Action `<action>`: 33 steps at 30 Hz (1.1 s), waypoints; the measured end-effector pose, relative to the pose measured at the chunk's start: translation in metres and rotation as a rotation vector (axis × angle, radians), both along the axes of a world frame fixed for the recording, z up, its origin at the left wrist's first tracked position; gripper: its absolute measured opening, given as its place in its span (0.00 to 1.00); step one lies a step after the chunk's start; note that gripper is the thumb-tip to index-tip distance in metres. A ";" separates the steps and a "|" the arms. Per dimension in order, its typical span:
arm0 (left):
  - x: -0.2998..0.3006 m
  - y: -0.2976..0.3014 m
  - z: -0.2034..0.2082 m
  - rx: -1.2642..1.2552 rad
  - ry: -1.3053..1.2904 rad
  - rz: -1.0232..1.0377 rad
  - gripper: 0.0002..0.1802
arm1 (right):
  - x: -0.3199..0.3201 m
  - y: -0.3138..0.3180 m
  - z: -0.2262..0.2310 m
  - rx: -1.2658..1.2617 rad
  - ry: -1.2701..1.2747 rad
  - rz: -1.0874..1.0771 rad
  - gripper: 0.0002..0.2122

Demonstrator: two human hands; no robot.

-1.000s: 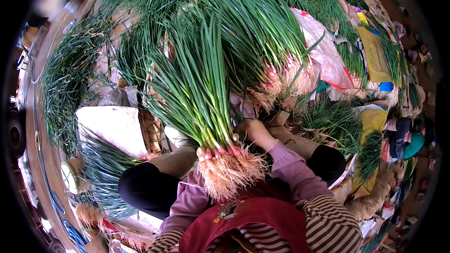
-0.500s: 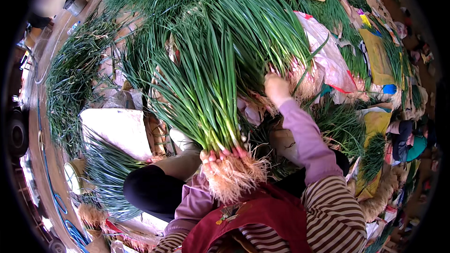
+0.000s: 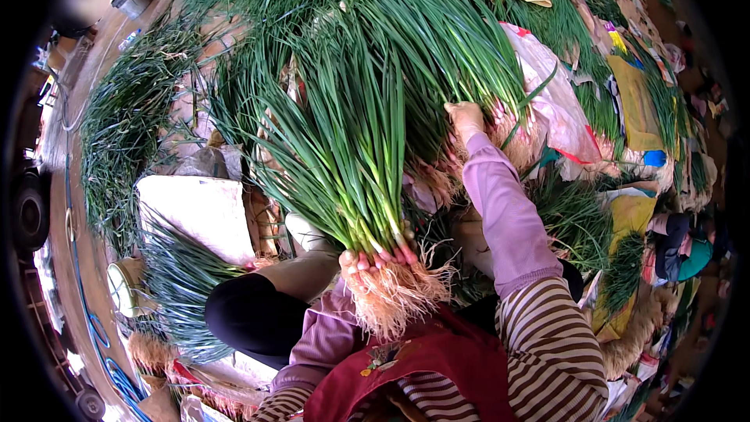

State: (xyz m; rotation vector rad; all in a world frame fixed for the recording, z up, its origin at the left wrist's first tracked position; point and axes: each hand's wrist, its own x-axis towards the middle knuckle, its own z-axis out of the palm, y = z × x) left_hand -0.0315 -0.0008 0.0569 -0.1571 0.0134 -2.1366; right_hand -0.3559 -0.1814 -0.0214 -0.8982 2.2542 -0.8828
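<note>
A thick bunch of green onions (image 3: pixel 363 180) stands upright in front of me, its long leaves fanning away and its pale, stringy roots (image 3: pixel 397 297) hanging near my red apron. My left hand (image 3: pixel 351 262) is wrapped round the bunch just above the roots; most of its fingers are hidden behind the stems. Farther off to the right lies a heap of green onions (image 3: pixel 461 55) with pinkish bulbs. My right hand (image 3: pixel 466 119) reaches to the lower stems of that heap, its fingers curled closed on stalks there. How many stalks it grips is hidden.
A white block-like seat or box (image 3: pixel 195 217) stands at the left beside another onion bundle (image 3: pixel 183 285). A pale bucket (image 3: pixel 129 287) and blue hose (image 3: pixel 117 379) lie farther left. Red-edged white sacking (image 3: pixel 547 94) borders the heap. Another person (image 3: pixel 681 250) sits at the far right.
My right hand has reached slightly farther out along the heap, and its fingers now curl at the stems. The left hand still holds the bunch, nearly in place.
</note>
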 end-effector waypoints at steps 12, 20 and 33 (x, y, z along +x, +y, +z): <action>0.003 0.020 -0.054 -0.177 -0.095 0.103 0.23 | 0.146 0.189 0.115 -0.148 0.050 0.754 0.05; -0.010 0.018 -0.049 -0.192 0.034 0.237 0.22 | 0.106 0.186 0.054 0.106 -0.015 0.842 0.10; -0.006 0.018 -0.052 -0.064 0.012 0.198 0.18 | 0.015 0.011 0.038 0.381 0.686 0.327 0.10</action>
